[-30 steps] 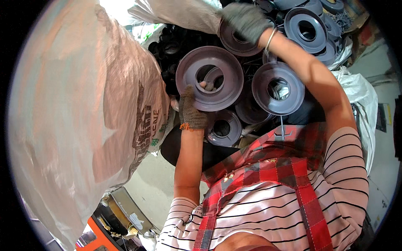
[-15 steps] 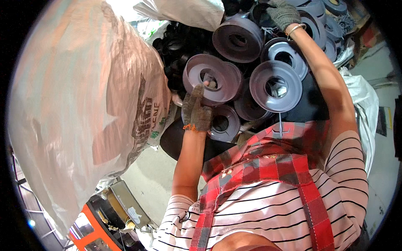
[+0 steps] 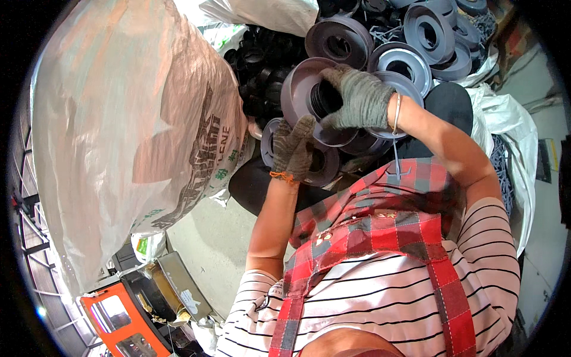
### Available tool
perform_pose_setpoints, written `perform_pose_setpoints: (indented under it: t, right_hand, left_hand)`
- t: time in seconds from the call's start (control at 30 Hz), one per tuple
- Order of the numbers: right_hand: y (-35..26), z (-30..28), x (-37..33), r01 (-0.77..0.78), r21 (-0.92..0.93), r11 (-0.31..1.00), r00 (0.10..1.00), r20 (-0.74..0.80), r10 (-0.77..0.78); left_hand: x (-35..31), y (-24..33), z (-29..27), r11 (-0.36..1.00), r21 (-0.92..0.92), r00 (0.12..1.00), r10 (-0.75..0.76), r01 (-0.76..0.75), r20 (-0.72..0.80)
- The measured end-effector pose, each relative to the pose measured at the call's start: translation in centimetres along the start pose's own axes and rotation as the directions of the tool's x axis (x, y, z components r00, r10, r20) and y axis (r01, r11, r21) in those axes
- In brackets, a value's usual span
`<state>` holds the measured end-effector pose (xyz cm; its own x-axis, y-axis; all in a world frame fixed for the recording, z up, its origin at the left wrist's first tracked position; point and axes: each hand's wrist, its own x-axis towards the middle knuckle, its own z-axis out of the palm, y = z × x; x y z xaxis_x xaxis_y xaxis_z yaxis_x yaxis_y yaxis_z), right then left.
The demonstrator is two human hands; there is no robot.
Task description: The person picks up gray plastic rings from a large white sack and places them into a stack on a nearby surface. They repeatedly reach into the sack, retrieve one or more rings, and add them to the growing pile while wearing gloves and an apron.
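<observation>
In grey knit gloves, both my hands work at a grey plastic flanged ring (image 3: 295, 77), which is tilted on the pile before my lap. My right hand (image 3: 360, 100) curls its fingers and thumb around a black ribbed ring (image 3: 325, 99) and has it at the grey ring's central hole. From this view I cannot tell how far the black piece sits in the hole. My left hand (image 3: 292, 152) grips the near lower rim of the grey ring, thumb up along it; its fingertips are partly hidden. Another grey flanged ring (image 3: 399, 83) lies under my right wrist.
Several grey rings (image 3: 428, 34) are heaped at the far right among thin grey strips. Small black ring parts (image 3: 262, 74) lie in a heap at the far left. A large white woven sack (image 3: 137, 131) bulges along my left. A white sack (image 3: 505, 119) lies at right.
My right hand has come back from the far right of the pile to the grey ring, bringing a black ribbed ring. My left hand stays at the grey ring, which has tilted and shifted slightly.
</observation>
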<state>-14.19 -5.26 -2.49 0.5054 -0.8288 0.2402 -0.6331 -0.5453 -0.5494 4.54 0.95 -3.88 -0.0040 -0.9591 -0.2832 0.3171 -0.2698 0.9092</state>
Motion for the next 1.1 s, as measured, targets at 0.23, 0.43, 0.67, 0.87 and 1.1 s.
perform_pose_setpoints:
  t: [0.23, 0.43, 0.67, 0.87, 1.1]
  right_hand:
    - [-0.9, -0.7, -0.8, 0.160, -0.072, 0.984, 0.985, 0.072, -0.155]
    - [0.5, 1.5, -0.1, -0.249, 0.631, 0.735, 0.956, 0.039, 0.290]
    - [0.4, 3.9, 0.1, -0.152, 0.579, 0.801, 0.969, -0.073, 0.237]
    - [0.8, 4.9, 0.0, -0.029, 0.286, 0.958, 0.988, -0.137, 0.071]
    - [4.7, 3.5, 3.2, -0.154, 0.283, 0.947, 0.982, -0.065, 0.179]
  left_hand:
    - [-0.4, 0.9, -1.2, 0.999, 0.035, 0.994, -0.038, 0.035, 0.099]
    - [-0.8, 0.4, -0.5, 0.672, 0.669, 0.931, 0.085, -0.317, 0.355]
    - [-0.2, -0.6, -1.2, 0.804, 0.485, 0.931, 0.227, -0.344, 0.284]
    - [-0.7, -1.3, -1.2, 0.851, 0.452, 0.953, 0.162, -0.267, 0.256]
    - [-0.5, -0.7, -2.5, 0.515, 0.723, 0.869, 0.425, -0.461, 0.252]
